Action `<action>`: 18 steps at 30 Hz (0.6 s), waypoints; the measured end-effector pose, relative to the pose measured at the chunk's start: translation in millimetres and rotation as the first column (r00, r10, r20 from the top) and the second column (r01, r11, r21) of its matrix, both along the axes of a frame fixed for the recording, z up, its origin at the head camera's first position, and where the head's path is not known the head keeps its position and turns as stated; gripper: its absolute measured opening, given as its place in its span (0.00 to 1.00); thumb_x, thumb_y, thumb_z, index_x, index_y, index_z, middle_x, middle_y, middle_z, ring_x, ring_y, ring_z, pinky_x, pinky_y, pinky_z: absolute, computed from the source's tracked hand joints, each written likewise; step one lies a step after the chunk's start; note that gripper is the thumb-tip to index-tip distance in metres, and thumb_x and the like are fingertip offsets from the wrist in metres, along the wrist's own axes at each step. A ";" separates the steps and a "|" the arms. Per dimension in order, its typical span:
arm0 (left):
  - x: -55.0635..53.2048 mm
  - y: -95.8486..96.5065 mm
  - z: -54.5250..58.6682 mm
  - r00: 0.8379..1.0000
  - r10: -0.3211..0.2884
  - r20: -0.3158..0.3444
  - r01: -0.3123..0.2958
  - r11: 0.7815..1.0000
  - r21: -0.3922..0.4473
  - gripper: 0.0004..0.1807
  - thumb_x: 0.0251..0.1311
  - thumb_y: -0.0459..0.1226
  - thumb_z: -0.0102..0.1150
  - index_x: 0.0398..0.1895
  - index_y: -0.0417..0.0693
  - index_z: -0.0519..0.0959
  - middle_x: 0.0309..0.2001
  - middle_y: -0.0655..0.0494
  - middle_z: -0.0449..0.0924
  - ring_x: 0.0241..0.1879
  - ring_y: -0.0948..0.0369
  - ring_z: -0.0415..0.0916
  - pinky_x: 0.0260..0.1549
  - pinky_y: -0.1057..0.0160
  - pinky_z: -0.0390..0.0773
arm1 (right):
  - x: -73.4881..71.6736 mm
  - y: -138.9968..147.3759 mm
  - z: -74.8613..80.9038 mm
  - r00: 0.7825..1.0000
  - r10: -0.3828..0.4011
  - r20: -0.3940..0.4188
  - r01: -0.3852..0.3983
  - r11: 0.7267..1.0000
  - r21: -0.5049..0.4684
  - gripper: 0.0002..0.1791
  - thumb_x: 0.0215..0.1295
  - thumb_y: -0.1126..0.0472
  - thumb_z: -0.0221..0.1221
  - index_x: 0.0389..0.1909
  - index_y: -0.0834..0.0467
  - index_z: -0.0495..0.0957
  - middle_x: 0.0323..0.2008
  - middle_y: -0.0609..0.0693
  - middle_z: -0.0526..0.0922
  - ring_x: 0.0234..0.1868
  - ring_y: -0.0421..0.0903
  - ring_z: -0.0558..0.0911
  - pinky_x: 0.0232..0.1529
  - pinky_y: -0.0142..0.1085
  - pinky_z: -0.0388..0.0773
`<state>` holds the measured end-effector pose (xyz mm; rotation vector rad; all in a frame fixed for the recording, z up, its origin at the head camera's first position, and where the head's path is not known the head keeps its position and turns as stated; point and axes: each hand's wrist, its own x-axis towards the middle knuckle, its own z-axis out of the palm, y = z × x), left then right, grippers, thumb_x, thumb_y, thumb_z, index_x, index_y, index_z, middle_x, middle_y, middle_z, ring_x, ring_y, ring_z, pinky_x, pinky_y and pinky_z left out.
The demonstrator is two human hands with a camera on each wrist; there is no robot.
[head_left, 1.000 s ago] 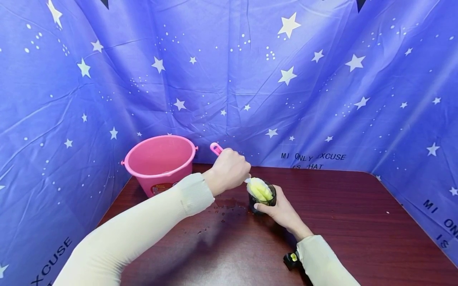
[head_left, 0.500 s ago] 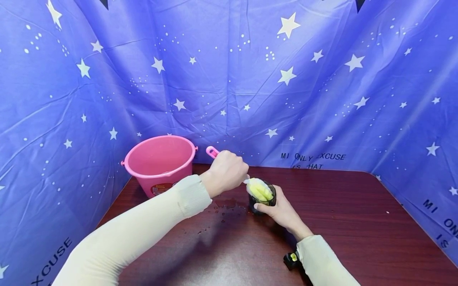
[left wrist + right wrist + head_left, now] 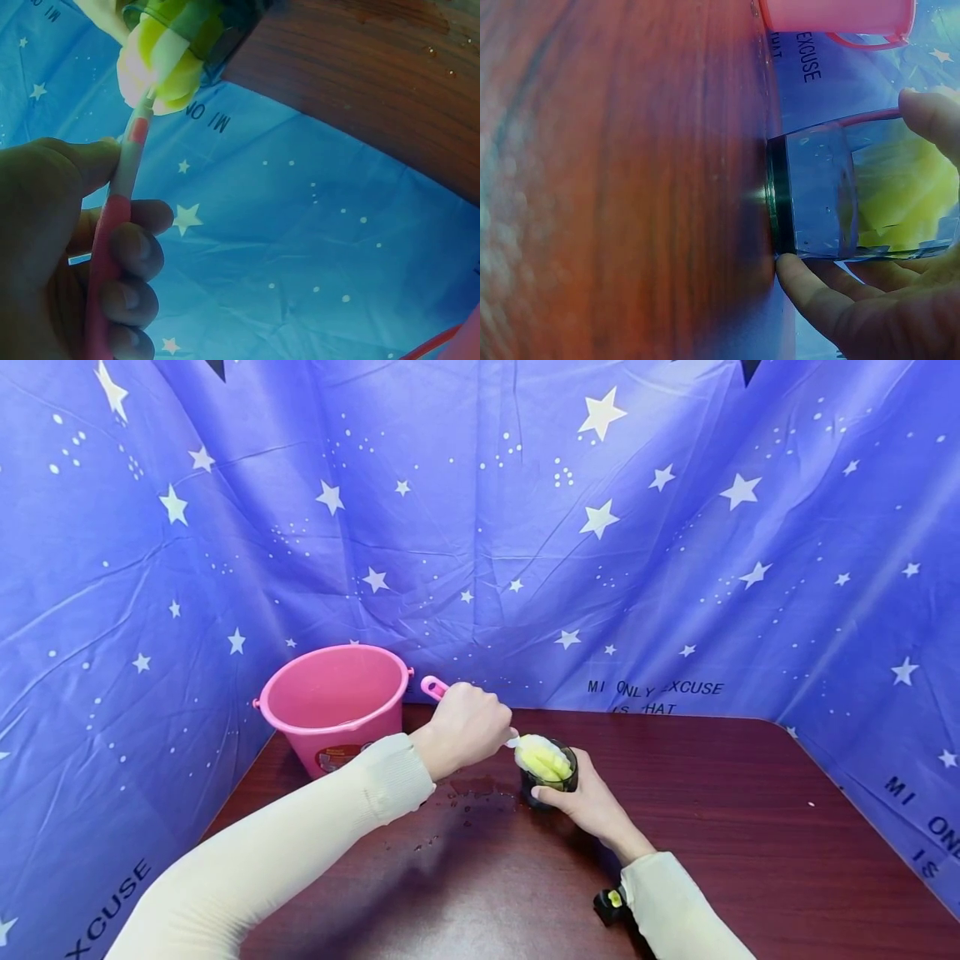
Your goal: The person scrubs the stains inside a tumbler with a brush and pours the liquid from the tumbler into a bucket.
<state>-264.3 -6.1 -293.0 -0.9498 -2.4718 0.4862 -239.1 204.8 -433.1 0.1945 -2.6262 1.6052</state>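
Note:
In the head view my left hand point(image 3: 467, 731) grips the pink-and-white handle point(image 3: 433, 687) of a sponge cup brush, which slants down to the right. Its yellow-and-white sponge head point(image 3: 543, 758) sits partly inside a dark tinted glass point(image 3: 531, 793) and bulges above the rim. The left wrist view has the thumb and curled fingers round the handle point(image 3: 112, 217). Around the glass curl the fingers and thumb of my right hand point(image 3: 592, 802). From the right wrist, the sponge point(image 3: 907, 195) fills the mouth half of the glass point(image 3: 817, 187), whose base is at the table.
A pink bucket point(image 3: 337, 681) stands at the table's back left, its inside bottom hidden. Water drops point(image 3: 468, 802) lie on the dark red wooden table point(image 3: 720, 827) left of the glass. A starry blue cloth point(image 3: 480, 527) hangs behind and beside the table. A black device point(image 3: 611, 906) is at the right wrist.
My left hand and the brush handle have shifted left and slightly down, with the sponge moving only a little. My right hand and the glass stay nearly in place.

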 end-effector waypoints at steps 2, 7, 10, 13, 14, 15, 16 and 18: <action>0.2 -1.6 -2.0 1.000 0.007 0.004 -0.007 1.000 0.009 0.21 0.63 0.57 0.52 0.19 0.57 0.82 0.16 0.59 0.75 0.17 0.59 0.74 0.15 0.58 0.71 | 0.3 0.0 0.1 1.000 -0.001 -0.001 0.001 1.000 0.000 0.46 0.50 0.50 0.72 0.63 0.60 0.57 0.56 0.57 0.70 0.56 0.51 0.71 0.58 0.46 0.63; 0.1 -5.8 -7.2 1.000 0.004 0.002 -0.004 0.999 0.043 0.22 0.63 0.57 0.53 0.18 0.56 0.81 0.15 0.58 0.75 0.16 0.58 0.73 0.13 0.58 0.70 | 0.0 0.2 -0.3 1.000 0.002 -0.006 -0.002 1.000 0.000 0.46 0.50 0.51 0.72 0.64 0.60 0.57 0.57 0.57 0.70 0.56 0.51 0.71 0.58 0.46 0.63; -0.2 -8.1 -10.2 1.000 -0.003 -0.001 0.003 0.998 0.065 0.23 0.63 0.57 0.53 0.17 0.56 0.81 0.14 0.58 0.74 0.15 0.59 0.72 0.12 0.59 0.68 | 0.3 0.0 -0.1 1.000 0.000 -0.005 0.000 1.000 0.002 0.46 0.49 0.51 0.72 0.64 0.60 0.57 0.57 0.57 0.69 0.56 0.51 0.71 0.58 0.46 0.63; -0.6 -9.9 -13.3 1.000 -0.011 -0.008 0.012 0.996 0.086 0.22 0.63 0.56 0.53 0.17 0.55 0.81 0.14 0.58 0.74 0.15 0.59 0.73 0.12 0.59 0.68 | 0.6 -0.2 0.4 1.000 -0.001 -0.004 0.001 1.000 0.003 0.46 0.49 0.51 0.72 0.64 0.60 0.57 0.57 0.57 0.69 0.56 0.51 0.71 0.58 0.46 0.63; -0.5 -10.4 -14.3 1.000 -0.014 -0.010 0.015 0.995 0.095 0.22 0.63 0.56 0.53 0.18 0.55 0.81 0.14 0.58 0.74 0.16 0.59 0.73 0.12 0.59 0.68 | 0.8 -0.2 0.5 1.000 -0.002 -0.004 0.002 1.000 0.002 0.47 0.49 0.51 0.72 0.64 0.60 0.57 0.57 0.57 0.69 0.56 0.51 0.71 0.58 0.46 0.63; -0.5 -10.9 -15.5 1.000 -0.017 -0.011 0.018 0.994 0.103 0.22 0.63 0.56 0.53 0.18 0.55 0.81 0.15 0.58 0.75 0.16 0.58 0.73 0.12 0.59 0.68 | 0.9 -0.3 0.7 1.000 -0.002 -0.003 0.002 1.000 0.002 0.47 0.48 0.51 0.72 0.64 0.60 0.57 0.57 0.57 0.69 0.56 0.51 0.71 0.59 0.46 0.63; -0.3 -11.4 -16.5 1.000 -0.020 -0.014 0.021 0.994 0.112 0.22 0.62 0.56 0.54 0.18 0.55 0.81 0.15 0.58 0.75 0.16 0.58 0.74 0.12 0.58 0.68 | 1.0 -0.3 0.7 1.000 -0.002 -0.003 0.002 1.000 0.001 0.47 0.48 0.51 0.72 0.64 0.60 0.57 0.58 0.57 0.69 0.56 0.51 0.71 0.59 0.46 0.63; 0.0 -12.3 -18.7 1.000 -0.024 -0.019 0.026 0.992 0.126 0.22 0.62 0.56 0.54 0.17 0.55 0.81 0.15 0.58 0.76 0.16 0.58 0.74 0.13 0.58 0.68 | 1.2 -0.3 0.5 1.000 -0.001 -0.001 0.001 1.000 0.002 0.47 0.49 0.51 0.72 0.64 0.60 0.56 0.58 0.57 0.69 0.57 0.51 0.70 0.59 0.47 0.63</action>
